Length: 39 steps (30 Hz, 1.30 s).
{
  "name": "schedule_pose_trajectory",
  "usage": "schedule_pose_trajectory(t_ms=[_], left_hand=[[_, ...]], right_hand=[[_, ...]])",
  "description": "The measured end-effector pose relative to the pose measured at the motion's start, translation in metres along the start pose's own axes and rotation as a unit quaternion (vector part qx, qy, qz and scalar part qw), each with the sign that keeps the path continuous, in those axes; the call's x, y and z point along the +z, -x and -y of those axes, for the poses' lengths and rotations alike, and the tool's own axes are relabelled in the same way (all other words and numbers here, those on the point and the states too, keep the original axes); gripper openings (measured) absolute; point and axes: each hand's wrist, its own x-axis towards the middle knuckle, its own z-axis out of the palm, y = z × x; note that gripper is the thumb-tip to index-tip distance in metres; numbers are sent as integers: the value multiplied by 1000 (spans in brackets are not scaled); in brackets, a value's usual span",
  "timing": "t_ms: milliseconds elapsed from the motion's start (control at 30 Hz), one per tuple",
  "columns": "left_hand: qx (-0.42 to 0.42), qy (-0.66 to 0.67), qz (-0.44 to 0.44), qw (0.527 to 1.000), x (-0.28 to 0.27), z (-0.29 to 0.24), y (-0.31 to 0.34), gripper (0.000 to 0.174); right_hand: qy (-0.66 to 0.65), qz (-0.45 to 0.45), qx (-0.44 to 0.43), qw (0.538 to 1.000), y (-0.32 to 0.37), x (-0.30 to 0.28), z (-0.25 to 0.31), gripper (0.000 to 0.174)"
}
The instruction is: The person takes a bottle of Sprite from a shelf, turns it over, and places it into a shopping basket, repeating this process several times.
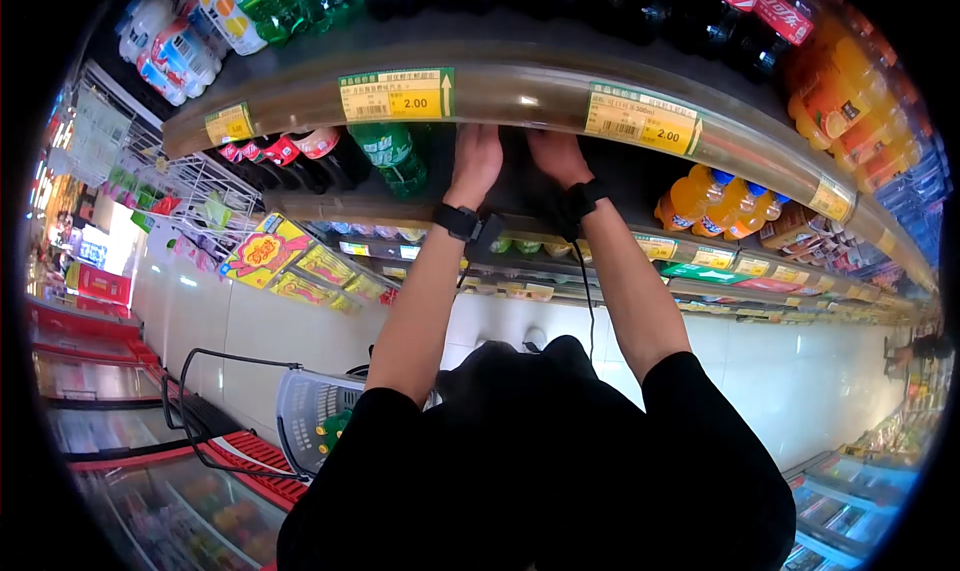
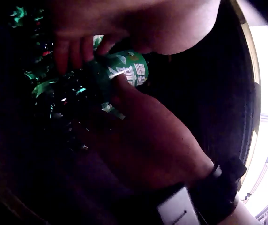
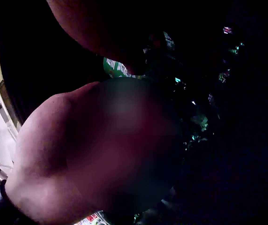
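Both your bare forearms reach forward under the price rail [image 1: 520, 101]. On its near side, left of you, a grey basket [image 1: 300, 411] sits low above pale floor [image 1: 240, 321]. Past the rail, in the dark shelf [image 1: 450, 206], your right hand [image 2: 157, 126] grips a green bottle [image 2: 133, 69], long axis apparently front to back. Your left hand [image 2: 138, 23] bends its fingers over it; whether they grip, you can't tell.

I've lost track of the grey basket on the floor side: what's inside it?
Inside the grey basket, green bottles with yellowish caps show. The black sleeve covers part of the basket, so anything else in there can't be made out.
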Motion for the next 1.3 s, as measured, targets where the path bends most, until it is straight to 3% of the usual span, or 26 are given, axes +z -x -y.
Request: schedule_pose_trajectory(t_ms=[67, 200, 267, 367, 467, 567, 667, 933, 1067, 1300], left_hand=[[56, -62, -8, 996, -3, -3, -6, 37], [53, -92, 23, 994, -15, -23, 4, 30], [51, -70, 35, 996, -22, -28, 11, 28], [42, -15, 32, 998, -25, -40, 30, 24], [51, 33, 37, 997, -27, -45, 46, 27], [68, 97, 7, 993, -25, -44, 61, 34], [11, 98, -13, 995, -31, -61, 77, 40], [-25, 123, -45, 991, -48, -66, 114, 40], [-15, 70, -40, 997, -63, -65, 133, 41], [-66, 123, -13, 990, -100, -60, 193, 48]], right_hand=[[-33, 6, 26, 999, -7, 1, 2, 28], [-37, -11, 13, 999, 3, -11, 6, 32], [-96, -20, 58, 994, 7, -22, 17, 33], [-185, 48, 161, 968, 10, -58, 55, 34], [-219, -12, 100, 971, 19, -58, 60, 36], [-218, 11, 124, 968, 25, -63, 71, 39], [-255, 72, 180, 947, 28, -69, 84, 40], [-305, 120, 184, 927, 43, -59, 97, 47], [-326, 113, 178, 922, 62, -55, 109, 45], [-257, 136, 184, 939, 116, -59, 158, 47]])
